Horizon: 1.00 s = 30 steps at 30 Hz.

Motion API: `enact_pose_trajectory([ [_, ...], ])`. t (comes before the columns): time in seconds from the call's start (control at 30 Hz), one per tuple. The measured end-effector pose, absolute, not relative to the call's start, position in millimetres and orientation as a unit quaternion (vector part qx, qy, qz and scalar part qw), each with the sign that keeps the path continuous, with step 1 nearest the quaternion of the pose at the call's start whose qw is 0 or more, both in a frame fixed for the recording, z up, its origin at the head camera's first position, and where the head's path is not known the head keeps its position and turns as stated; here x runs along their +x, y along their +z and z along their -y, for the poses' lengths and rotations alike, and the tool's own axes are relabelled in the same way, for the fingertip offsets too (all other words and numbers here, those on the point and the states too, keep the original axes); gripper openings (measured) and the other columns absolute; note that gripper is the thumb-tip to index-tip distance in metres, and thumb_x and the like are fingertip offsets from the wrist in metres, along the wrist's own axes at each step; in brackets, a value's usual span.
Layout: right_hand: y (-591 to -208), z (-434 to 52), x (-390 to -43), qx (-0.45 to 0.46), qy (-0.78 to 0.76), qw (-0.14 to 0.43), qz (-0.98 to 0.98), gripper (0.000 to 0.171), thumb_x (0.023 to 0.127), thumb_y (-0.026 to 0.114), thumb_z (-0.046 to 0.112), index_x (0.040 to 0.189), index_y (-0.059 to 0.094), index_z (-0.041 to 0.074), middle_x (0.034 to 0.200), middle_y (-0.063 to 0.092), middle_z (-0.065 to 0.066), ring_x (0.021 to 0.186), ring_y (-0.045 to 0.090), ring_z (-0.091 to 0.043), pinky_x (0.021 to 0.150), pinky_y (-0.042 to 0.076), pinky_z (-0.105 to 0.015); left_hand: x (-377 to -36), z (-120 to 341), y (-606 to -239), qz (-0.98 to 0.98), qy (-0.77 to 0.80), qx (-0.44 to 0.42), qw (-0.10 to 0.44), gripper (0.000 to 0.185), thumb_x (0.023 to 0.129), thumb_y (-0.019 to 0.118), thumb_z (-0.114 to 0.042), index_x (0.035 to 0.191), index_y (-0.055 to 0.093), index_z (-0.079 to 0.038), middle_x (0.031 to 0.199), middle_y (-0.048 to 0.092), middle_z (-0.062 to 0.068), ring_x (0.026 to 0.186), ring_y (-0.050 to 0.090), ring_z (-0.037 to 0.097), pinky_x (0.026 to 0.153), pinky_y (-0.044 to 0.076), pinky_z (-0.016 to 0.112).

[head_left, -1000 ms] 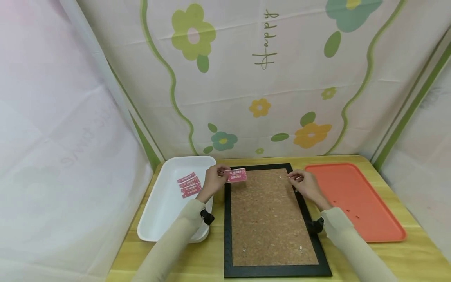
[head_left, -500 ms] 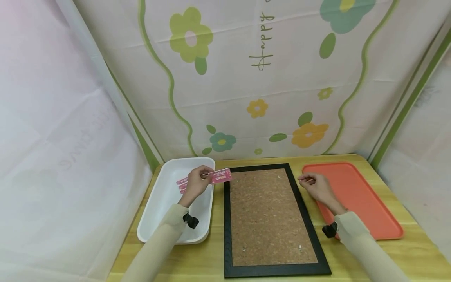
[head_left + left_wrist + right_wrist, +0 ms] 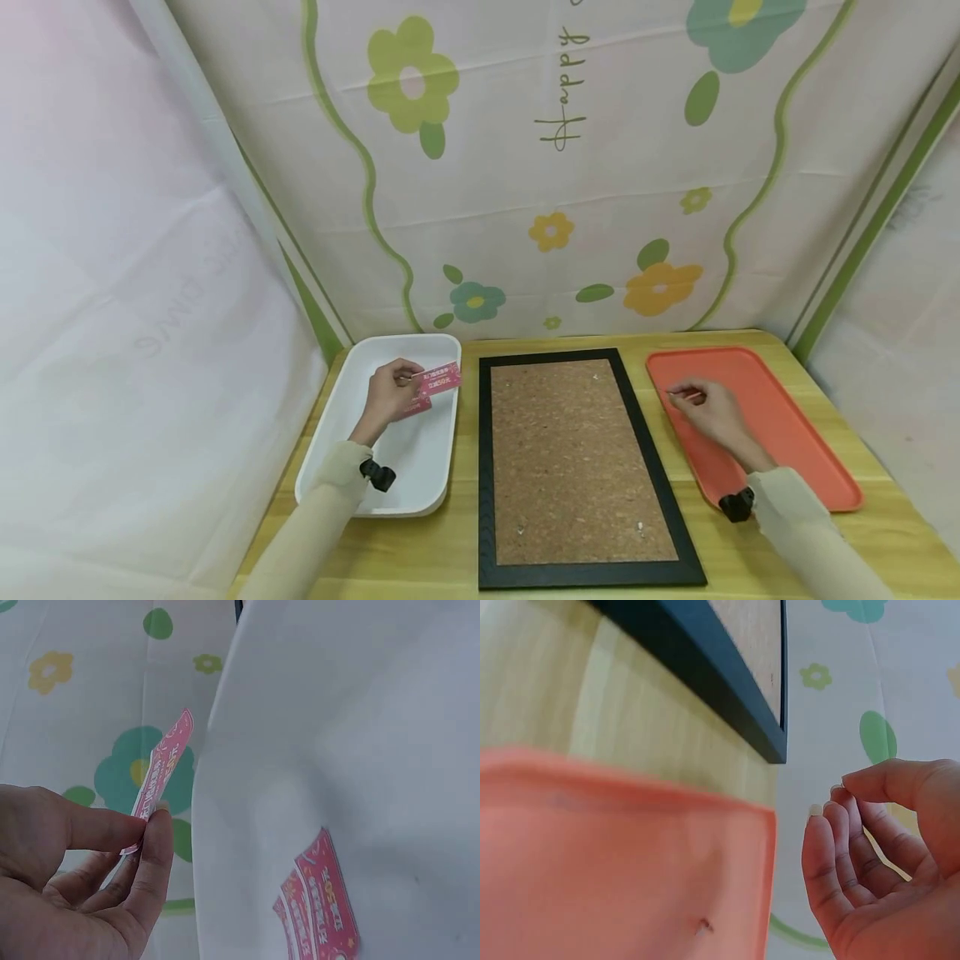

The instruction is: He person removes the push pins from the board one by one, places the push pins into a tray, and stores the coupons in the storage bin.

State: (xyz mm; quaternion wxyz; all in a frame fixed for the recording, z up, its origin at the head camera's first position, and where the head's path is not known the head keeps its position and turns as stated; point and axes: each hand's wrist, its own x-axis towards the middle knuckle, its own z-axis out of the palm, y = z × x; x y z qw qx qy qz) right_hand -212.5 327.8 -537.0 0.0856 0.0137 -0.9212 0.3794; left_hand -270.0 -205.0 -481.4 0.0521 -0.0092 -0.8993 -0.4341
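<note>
The left hand [image 3: 386, 395] is held forward on an extended arm in a pale sleeve, its thumb and forefinger pinched together while the other fingers [image 3: 112, 877] are curled under the palm. The right hand [image 3: 708, 408] is stretched forward, its fingers [image 3: 832, 862] bent inward toward the thumb. A dark strap is worn at each wrist.

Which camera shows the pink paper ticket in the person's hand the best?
The head view: the pink paper ticket faces the camera, pinched by the left hand over the white plastic tray. The left wrist view shows it nearly edge-on, pinched by finger and thumb. The right wrist view does not show it.
</note>
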Motion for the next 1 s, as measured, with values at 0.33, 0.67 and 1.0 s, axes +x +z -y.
enact_pose_trajectory([
  [0.33, -539, -350, -197, 0.013, 0.360, 0.083, 0.929, 0.025, 0.098, 0.060, 0.026, 0.111, 0.069, 0.006, 0.100, 0.070, -0.014, 0.079, 0.064, -0.017, 0.057, 0.051, -0.024, -272, 227, -493, 0.912, -0.408, 0.042, -0.001, 0.020, 0.090, 0.065, -0.011, 0.109, 0.068, -0.006, 0.104, 0.069, 0.015, 0.087, 0.067, 0.023, 0.062, 0.051, 0.026],
  [0.67, -552, -365, -185, 0.003, 0.366, 0.043, 0.930, 0.027, 0.099, 0.058, 0.025, 0.113, 0.068, 0.004, 0.103, 0.071, -0.019, 0.075, 0.067, -0.020, 0.055, 0.054, -0.030, -277, 243, -510, 0.908, -0.410, 0.072, -0.044, 0.021, 0.089, 0.065, -0.009, 0.110, 0.066, -0.004, 0.108, 0.067, 0.017, 0.086, 0.067, 0.023, 0.066, 0.056, 0.031],
  [1.0, -564, -371, -175, -0.011, 0.347, -0.004, 0.938, 0.023, 0.097, 0.060, 0.020, 0.111, 0.068, 0.004, 0.098, 0.071, -0.015, 0.072, 0.064, -0.014, 0.054, 0.053, -0.028, -281, 255, -522, 0.922, -0.374, 0.073, -0.071, 0.017, 0.086, 0.067, -0.007, 0.103, 0.066, -0.002, 0.101, 0.063, 0.016, 0.084, 0.061, 0.022, 0.062, 0.050, 0.025],
])
